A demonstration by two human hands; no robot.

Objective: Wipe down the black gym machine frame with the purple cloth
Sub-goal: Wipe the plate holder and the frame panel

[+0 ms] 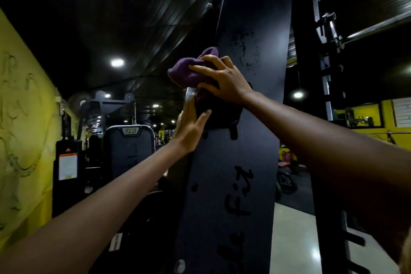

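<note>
Head cam Q: where was the cloth point(189, 72)?
A: Bunched under the right hand point(224, 80), fingers clenched on it, against the frame point(251, 29). Left hand point(191, 127) lay flat, fingers straight, just below.

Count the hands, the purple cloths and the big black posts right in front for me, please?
Hands: 2, the left hand and the right hand
Purple cloth: 1
Big black machine frame post: 1
Total: 4
</note>
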